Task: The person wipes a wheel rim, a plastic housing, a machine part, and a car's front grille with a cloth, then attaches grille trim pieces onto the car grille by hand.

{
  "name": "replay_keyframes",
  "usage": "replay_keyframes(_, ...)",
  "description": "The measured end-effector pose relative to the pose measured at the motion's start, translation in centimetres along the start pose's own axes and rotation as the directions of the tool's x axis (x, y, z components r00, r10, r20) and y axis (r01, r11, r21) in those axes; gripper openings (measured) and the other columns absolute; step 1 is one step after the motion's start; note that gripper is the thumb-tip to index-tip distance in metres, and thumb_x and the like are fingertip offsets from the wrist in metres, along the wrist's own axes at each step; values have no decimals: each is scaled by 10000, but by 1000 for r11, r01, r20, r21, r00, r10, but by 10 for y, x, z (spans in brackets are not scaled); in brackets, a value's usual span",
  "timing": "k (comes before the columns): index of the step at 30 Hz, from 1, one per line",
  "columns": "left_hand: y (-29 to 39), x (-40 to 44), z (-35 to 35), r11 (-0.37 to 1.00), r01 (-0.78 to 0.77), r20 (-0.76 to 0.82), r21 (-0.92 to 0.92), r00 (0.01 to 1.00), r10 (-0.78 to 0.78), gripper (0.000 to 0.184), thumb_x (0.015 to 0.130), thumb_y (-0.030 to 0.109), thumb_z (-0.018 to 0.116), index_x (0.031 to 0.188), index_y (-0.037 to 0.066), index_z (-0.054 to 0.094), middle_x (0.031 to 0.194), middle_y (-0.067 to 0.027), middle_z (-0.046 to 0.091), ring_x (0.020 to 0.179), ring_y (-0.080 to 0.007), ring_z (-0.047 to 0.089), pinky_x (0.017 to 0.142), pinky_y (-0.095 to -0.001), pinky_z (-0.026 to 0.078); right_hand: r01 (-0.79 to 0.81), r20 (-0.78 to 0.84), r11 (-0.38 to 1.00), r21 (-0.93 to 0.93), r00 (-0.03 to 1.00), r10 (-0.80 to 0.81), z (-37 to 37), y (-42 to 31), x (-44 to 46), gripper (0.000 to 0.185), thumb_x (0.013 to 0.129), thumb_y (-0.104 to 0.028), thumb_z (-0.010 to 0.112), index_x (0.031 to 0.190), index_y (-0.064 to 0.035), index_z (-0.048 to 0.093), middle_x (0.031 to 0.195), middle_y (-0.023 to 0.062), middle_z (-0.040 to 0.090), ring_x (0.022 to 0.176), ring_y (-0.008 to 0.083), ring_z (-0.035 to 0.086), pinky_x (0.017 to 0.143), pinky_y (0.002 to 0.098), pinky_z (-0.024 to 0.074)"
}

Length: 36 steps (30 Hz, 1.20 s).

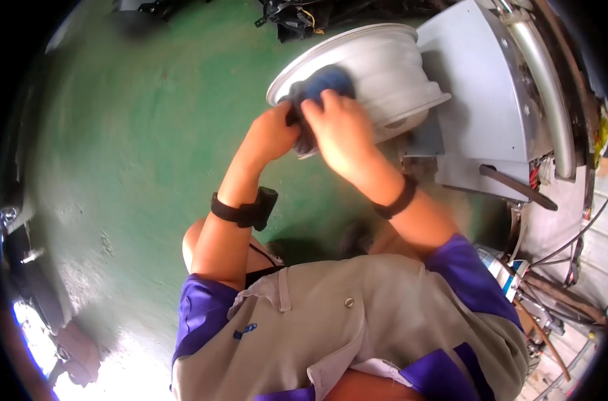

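- Over the left part of a white ribbed wheel rim (391,73) sits a bunched, dark blue-grey cloth (332,81), seemingly against it.
- Both hands hold the cloth: the left hand (274,134) pinches its near-left end, the right hand (344,134) curls over its middle; blur hides the exact contact.
- The step in hand looks like working the cloth at the rim; the next move calls for a secure two-handed hold.
- Around the rim spreads a green painted floor (150,100), scuffed in places.
- Right of the rim stands a pale grey metal box (474,80); beyond the rim lies crumpled black plastic (287,19).
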<state>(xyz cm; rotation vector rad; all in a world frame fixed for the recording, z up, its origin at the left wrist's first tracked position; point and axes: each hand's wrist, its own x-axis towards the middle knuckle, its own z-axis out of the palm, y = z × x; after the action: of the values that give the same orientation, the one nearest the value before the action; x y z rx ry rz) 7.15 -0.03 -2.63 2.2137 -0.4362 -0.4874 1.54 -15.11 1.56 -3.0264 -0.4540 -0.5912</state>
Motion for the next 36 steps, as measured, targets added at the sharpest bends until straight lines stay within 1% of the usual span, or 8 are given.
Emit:
replay_keyframes(4, -15, 1, 3, 982, 127, 83, -141, 990, -116, 384, 795, 164, 662, 1136, -6, 617, 978, -216, 690, 891, -333, 682, 770, -391, 522, 20, 77, 1000, -6, 997, -19, 15, -19, -4, 182, 790, -116, 587, 969, -89, 611, 868, 119, 532, 753, 287, 575, 671, 411, 481)
replay_keyframes(8, -11, -4, 7, 982, -67, -50, -179, 997, 59, 371, 812, 127, 677, 1154, -2, 612, 973, -185, 691, 844, -262, 681, 755, -360, 525, -32, 58, 964, 264, 998, 17, -3, 16, 7, 161, 809, -97, 576, 962, -121, 620, 866, 139, 555, 771, 332, 598, 658, 470, 481)
replay_keyframes(11, 16, -10, 7, 926, -271, -49, -263, 962, 268, 512, 841, 176, 718, 1282, 0, 527, 1142, -185, 592, 1004, -276, 604, 860, -367, 495, -185, 149, 941, 283, 978, 147, -34, 41, 18, 640, 640, -105, 783, 1220, -169, 519, 957, 168, 557, 853, 387, 606, 729, 471, 512)
replay_keyframes(14, 33, -9, 31, 862, -491, -205, -127, 863, 461, 572, 832, 168, 725, 1321, -6, 485, 1307, -203, 459, 1151, -356, 489, 936, -407, 441, -409, 178, 895, 177, 908, 379, -48, 70, 21, 561, 691, -189, 741, 1227, -142, 580, 1057, 195, 594, 978, 395, 603, 837, 469, 511)
replay_keyframes(21, 54, 9, 39, 833, -546, -295, -91, 813, 501, 580, 845, 143, 659, 1336, -63, 430, 1307, -281, 472, 1169, -445, 476, 1004, -457, 394, -312, 24, 950, -2, 950, 312, -42, 92, 20, 316, 732, -188, 670, 988, -14, 605, 948, 185, 617, 945, 386, 596, 830, 457, 507)
replay_keyframes(26, 46, 7, 26, 944, -287, -224, -164, 943, 248, 706, 770, 136, 667, 1339, -129, 345, 1276, -344, 466, 1153, -487, 506, 983, -467, 447, -221, 61, 956, -195, 970, 237, -32, 50, 28, 251, 703, -198, 695, 863, -42, 579, 877, 154, 605, 886, 340, 604, 764, 438, 522)
replay_keyframes(32, 32, 6, 2, 995, -72, -36, -71, 997, 70, 336, 786, 121, 663, 1016, -82, 525, 984, -316, 623, 922, -469, 613, 800, -484, 505, -97, 14, 988, 123, 995, 96, -11, 17, 16, 263, 694, -41, 665, 947, -60, 594, 1042, 163, 521, 972, 353, 561, 783, 436, 530)
replay_keyframes(36, 20, 11, 6, 977, -103, -80, -186, 993, 89, 386, 732, 154, 738, 1012, -57, 576, 942, -278, 654, 926, -436, 634, 785, -448, 509, -86, -37, 981, 173, 995, 94, -8, 23, 14, 363, 702, -2, 644, 1059, -57, 612, 1077, 156, 527, 997, 348, 561, 787, 430, 524)
